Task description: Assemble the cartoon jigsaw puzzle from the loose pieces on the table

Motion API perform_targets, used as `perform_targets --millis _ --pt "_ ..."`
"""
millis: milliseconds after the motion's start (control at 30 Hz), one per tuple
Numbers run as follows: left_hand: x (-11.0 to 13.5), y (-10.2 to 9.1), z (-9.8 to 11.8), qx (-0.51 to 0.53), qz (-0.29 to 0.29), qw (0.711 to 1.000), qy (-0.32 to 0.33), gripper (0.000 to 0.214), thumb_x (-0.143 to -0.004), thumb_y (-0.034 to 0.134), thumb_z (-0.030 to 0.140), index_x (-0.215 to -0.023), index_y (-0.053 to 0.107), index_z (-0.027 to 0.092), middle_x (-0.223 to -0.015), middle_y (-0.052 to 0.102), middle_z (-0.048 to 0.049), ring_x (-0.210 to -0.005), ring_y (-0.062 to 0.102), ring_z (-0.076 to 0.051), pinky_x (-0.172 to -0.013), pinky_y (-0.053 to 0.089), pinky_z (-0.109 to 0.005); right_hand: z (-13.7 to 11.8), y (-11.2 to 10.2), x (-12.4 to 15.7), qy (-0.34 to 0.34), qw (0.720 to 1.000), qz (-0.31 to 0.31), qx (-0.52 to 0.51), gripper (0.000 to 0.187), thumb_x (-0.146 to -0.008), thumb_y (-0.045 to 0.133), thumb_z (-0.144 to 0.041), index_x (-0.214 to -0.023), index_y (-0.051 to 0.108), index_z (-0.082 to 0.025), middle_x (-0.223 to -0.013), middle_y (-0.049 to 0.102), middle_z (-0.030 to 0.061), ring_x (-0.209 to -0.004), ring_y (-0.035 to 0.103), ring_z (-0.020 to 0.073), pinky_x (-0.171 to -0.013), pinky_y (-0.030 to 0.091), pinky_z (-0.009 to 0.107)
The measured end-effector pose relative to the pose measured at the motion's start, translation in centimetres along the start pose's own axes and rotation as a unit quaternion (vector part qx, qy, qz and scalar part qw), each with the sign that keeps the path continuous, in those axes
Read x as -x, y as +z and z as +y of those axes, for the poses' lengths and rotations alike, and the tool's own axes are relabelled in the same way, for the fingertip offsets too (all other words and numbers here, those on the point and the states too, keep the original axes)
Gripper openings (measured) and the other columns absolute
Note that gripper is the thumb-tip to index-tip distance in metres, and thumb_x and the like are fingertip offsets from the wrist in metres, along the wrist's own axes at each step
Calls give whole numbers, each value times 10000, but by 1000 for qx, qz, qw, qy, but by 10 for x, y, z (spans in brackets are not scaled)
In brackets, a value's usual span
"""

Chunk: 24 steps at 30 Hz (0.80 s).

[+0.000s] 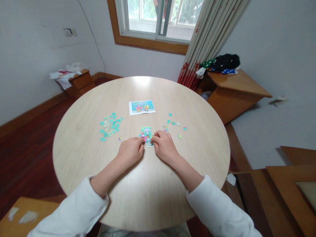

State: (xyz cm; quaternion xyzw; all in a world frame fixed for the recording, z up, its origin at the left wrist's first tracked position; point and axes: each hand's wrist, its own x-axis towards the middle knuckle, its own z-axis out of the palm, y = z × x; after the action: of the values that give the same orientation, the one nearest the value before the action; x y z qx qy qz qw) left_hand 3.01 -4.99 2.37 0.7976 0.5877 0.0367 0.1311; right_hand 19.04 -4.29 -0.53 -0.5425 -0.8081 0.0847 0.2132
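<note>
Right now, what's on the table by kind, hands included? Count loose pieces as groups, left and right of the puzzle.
Hands, left hand and right hand: 2
Partly assembled puzzle: 1
Picture sheet: 1
Loose-piece groups, left group and right group: 2
Total: 6

Light: daylight through window (142,14), washed pale — bright | Glare: far edge of table (142,80) | Shadows: soft, beneath forearms (108,172) | Detail: puzzle pieces (114,126) slightly soft | Edges: wide-angle stretching
</note>
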Motion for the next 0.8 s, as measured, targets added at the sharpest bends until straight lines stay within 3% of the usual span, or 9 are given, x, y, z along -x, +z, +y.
perform_targets --millis 467,800 --pt "1 -3 2 -5 -3 1000 2 347 -868 360 209 -957 694 196 -951 701 -88 -872 642 -214 -709 431 -293 1 0 0 -8 1000 3 1 257 -823 481 -40 -782 686 -189 -891 616 64 -888 508 186 -796 345 320" --pt "1 1 -1 11 20 1000 10 344 -869 369 213 -1004 685 200 -997 708 -79 -905 648 -215 -727 436 -293 -2 -2 0 1 1000 -1 2 246 -834 481 -53 -861 691 -178 -935 631 72 -914 521 194 -820 355 329"
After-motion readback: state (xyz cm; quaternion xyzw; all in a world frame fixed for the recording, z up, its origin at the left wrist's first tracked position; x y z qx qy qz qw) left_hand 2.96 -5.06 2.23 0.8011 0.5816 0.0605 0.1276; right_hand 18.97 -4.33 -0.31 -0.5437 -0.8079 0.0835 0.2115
